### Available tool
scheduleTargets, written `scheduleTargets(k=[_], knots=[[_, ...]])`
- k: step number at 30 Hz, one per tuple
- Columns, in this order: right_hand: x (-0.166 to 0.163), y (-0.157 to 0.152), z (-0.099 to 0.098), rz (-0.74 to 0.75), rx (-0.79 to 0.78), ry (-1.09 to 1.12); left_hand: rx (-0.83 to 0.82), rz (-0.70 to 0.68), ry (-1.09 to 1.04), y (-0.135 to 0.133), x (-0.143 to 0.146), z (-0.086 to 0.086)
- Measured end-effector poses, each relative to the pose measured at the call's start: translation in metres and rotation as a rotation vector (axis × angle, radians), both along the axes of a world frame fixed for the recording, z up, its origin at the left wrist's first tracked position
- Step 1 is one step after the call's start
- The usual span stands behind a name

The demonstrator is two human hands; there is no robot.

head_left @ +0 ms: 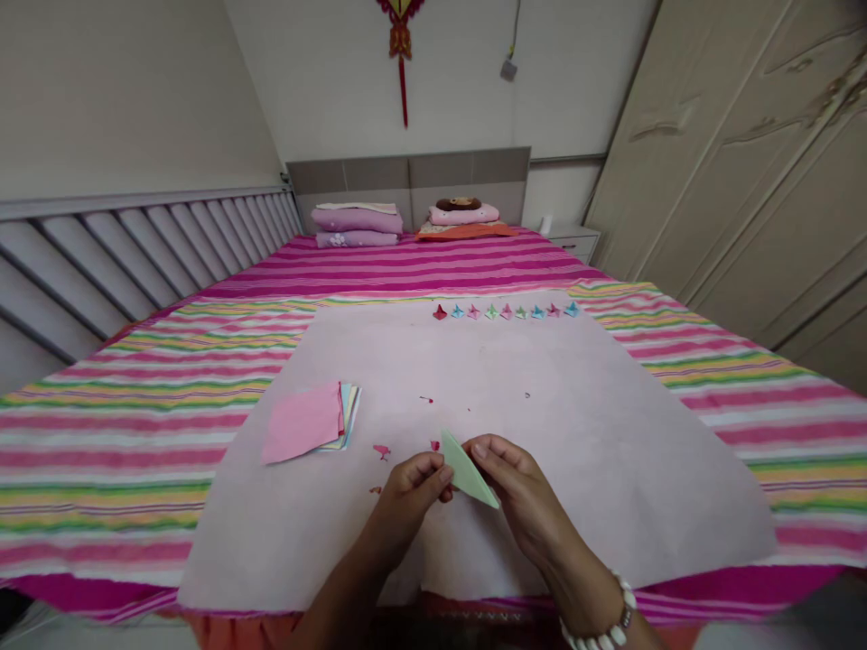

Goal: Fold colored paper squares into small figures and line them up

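Observation:
A light green sheet of paper (467, 471), folded into a triangle, is held just above the white board between my two hands. My left hand (414, 480) pinches its left corner between thumb and fingers. On the other side, my right hand (511, 469) grips the slanting edge, thumb in front and fingers partly hidden behind. Small red paper scraps (382, 450) lie on the board near my left hand. To the left sits a stack of square paper (303, 422), pink on top with blue, yellow and white edges showing.
A row of several small folded paper figures (507, 311) in red, blue, pink and green stands along the far edge of the white board (379, 352). Beneath it is a striped bedspread (718, 379). Folded bedding (358, 221) rests by the headboard, and a railing (169, 230) runs along the left.

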State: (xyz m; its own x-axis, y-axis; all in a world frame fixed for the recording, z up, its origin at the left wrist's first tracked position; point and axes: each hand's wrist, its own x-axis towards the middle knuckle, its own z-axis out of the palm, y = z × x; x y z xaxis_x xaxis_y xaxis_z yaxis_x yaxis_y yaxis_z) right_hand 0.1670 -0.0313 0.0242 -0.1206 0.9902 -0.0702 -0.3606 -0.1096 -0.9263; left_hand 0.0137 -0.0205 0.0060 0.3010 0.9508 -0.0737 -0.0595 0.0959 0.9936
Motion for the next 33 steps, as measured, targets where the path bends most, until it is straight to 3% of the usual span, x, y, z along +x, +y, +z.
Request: scheduleTargets(k=[9, 18, 28, 33], knots=[[0.003, -0.001, 0.001, 0.07, -0.023, 0.043, -0.02, -0.052, -0.016, 0.001, -0.005, -0.005], [0.008, 0.001, 0.0, 0.051, -0.027, -0.015, -0.012, -0.055, -0.011, 0.003, -0.01, -0.004], [0.008, 0.003, -0.002, 0.092, 0.061, -0.106, -0.071, 0.1, -0.181, 0.008, -0.002, -0.009], [0.0, 0.005, -0.011, 0.017, 0.057, -0.183, 0.001, 0.132, -0.023, 0.006, 0.004, -0.011]])
